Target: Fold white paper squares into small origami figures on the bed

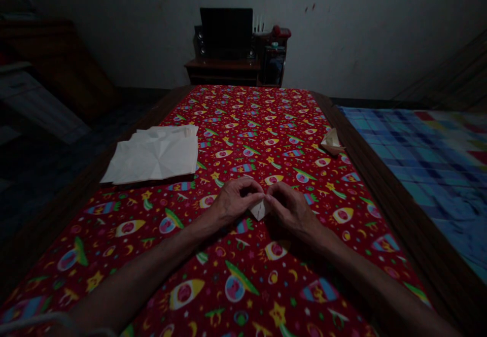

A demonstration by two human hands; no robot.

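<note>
My left hand (233,200) and my right hand (291,206) meet over a small folded piece of white paper (260,208) that lies on the red patterned tablecloth (243,271). Both hands have their fingers curled and pinched on the paper's upper edges. Only a small pointed part of the paper shows between the hands. A stack of creased white paper sheets (154,155) lies to the far left. A finished small folded paper shape (332,141) sits near the table's right edge.
The table has a dark wooden rim (365,149). A blue checked mat (429,159) lies to the right. At the back wall stands a low cabinet (224,70) with a dark screen (226,30) and small items.
</note>
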